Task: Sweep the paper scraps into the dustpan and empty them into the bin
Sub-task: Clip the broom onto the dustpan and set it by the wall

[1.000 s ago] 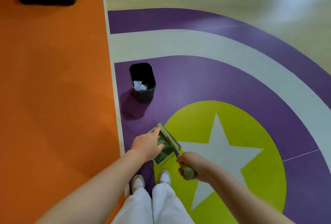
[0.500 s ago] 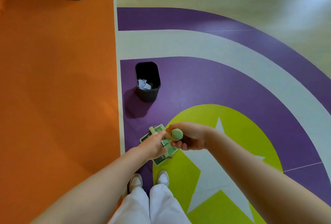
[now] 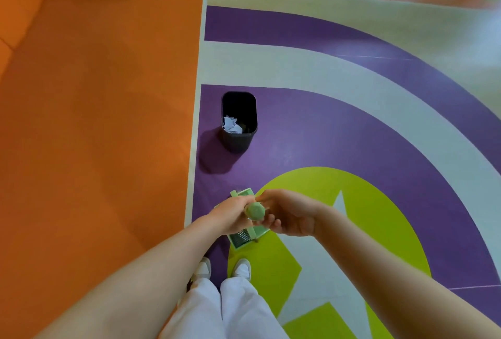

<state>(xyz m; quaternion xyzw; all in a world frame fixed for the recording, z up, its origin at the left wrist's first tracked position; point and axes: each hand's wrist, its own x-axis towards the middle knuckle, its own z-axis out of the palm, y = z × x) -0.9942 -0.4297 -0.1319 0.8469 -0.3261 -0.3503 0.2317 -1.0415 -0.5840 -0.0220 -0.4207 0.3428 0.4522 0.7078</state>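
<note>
Head view looks down at two bare arms held out over a bright floor. Furthest left of the grip stands the black bin (image 3: 238, 122), well apart from the hands, upright on the purple, with white paper scraps (image 3: 231, 125) already lying inside it. Next comes the left hand (image 3: 230, 215), its fingers curled round the green dustpan (image 3: 245, 235), which hangs just under both hands. I cannot see if any scraps are left in the pan. Right beside it, touching, the right hand (image 3: 287, 214) wraps round the round green end of the brush handle (image 3: 254, 210), which points up at the camera. Below the grip are white trousers and two white shoes (image 3: 222, 269).

What could go wrong: both hands are bunched together on two tools, so one could slip and drop near the feet. If the pan tips while it is this far from the bin, any paper in it would fall back on the floor
</note>
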